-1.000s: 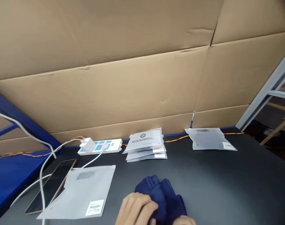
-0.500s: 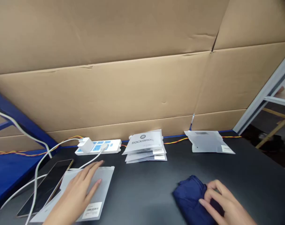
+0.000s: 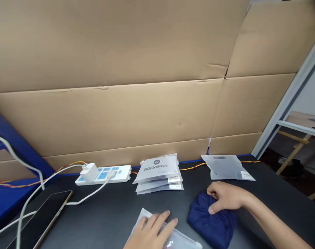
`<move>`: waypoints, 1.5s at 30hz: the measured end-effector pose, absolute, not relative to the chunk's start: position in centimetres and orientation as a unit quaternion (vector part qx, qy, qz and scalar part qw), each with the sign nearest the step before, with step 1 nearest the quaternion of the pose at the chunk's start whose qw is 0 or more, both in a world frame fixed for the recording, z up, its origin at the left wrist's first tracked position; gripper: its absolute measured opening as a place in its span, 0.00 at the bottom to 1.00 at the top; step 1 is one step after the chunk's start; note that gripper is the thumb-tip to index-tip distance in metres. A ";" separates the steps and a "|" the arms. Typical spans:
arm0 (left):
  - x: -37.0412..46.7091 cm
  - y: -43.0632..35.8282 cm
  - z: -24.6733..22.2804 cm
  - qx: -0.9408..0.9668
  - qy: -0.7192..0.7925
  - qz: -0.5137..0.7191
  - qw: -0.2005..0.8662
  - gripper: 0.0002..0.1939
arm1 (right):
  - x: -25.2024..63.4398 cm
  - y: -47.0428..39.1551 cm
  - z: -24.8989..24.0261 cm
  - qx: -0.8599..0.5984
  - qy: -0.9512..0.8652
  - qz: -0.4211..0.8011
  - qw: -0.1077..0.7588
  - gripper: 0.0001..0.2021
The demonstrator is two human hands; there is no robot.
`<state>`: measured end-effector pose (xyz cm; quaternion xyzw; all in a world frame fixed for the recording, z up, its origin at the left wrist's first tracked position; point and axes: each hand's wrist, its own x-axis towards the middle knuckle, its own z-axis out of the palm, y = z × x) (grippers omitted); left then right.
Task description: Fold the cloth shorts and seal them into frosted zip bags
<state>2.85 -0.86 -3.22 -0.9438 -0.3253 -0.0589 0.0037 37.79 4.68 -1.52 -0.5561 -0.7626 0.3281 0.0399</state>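
Note:
A frosted plastic zip bag [image 3: 182,239] lies at the bottom middle of the view, partly cut off by the frame. My left hand [image 3: 154,230] rests on it with the fingers spread. Right of the bag is a folded dark blue cloth bundle [image 3: 211,224] on the black table. The fingers of my right hand [image 3: 223,200] are closed on its upper edge, thumb in front. Part of the bundle is hidden under that hand.
Stacked ROCKBROS bags [image 3: 158,173] and another frosted bag [image 3: 226,167] lie along the back. A power strip [image 3: 121,174] with charger, a phone [image 3: 43,218] and white cables [image 3: 88,196] occupy the left. Cardboard [image 3: 147,117] stands behind the black table [image 3: 100,221].
My left hand and the frosted bag have moved right, away from the phone, and the bag has turned. My right hand has shifted to the bundle's upper edge. The camera view has tilted up.

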 end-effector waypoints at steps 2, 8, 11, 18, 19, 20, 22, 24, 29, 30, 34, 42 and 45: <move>3.4 0.2 -0.3 -0.940 -0.334 -0.034 -0.065 0.29 | 38.0 5.0 -1.6 -0.534 -0.773 0.338 0.056 0.13; 1.8 2.0 1.2 -0.922 -0.354 -0.042 -0.151 0.17 | 40.6 2.8 -1.8 -0.567 -0.679 0.423 0.196 0.22; 2.4 1.9 -0.4 -0.937 -0.319 -0.074 -0.120 0.08 | 40.6 2.8 -1.8 -0.570 -0.634 0.468 0.232 0.28; 3.4 1.6 -2.5 -0.937 -0.329 -0.091 -0.078 0.14 | 39.6 3.7 -2.9 -0.515 -0.592 0.579 0.221 0.29; 3.3 1.6 -2.6 -0.934 -0.335 -0.093 -0.077 0.12 | 39.8 3.6 -3.0 -0.515 -0.590 0.583 0.218 0.30; 3.3 1.6 -2.7 -0.933 -0.338 -0.098 -0.071 0.11 | 40.0 3.6 -3.0 -0.516 -0.589 0.585 0.213 0.30; 3.2 1.7 -2.9 -0.935 -0.333 -0.111 -0.041 0.12 | 40.4 3.6 -3.0 -0.520 -0.590 0.583 0.205 0.33; 3.3 1.7 -3.1 -0.938 -0.324 -0.121 -0.006 0.15 | 40.6 3.6 -3.0 -0.522 -0.595 0.577 0.202 0.35; 3.5 1.6 -3.5 -0.945 -0.308 -0.112 -0.016 0.10 | 40.2 3.7 -3.1 -0.539 -0.599 0.553 0.211 0.35; 3.6 1.6 -3.5 -0.941 -0.317 -0.112 -0.028 0.08 | 40.0 3.7 -3.2 -0.542 -0.594 0.554 0.216 0.35; 4.1 1.8 -3.6 -0.928 -0.351 -0.109 -0.062 0.06 | 39.3 3.8 -3.7 -0.522 -0.560 0.587 0.263 0.33; 4.3 2.1 -3.1 -0.918 -0.350 -0.126 -0.139 0.07 | 38.3 3.9 -4.7 -0.548 -0.551 0.545 0.314 0.34; 4.1 1.9 -2.8 -0.924 -0.333 -0.122 -0.139 0.04 | 37.1 3.6 -4.6 -0.532 -0.528 0.562 0.350 0.32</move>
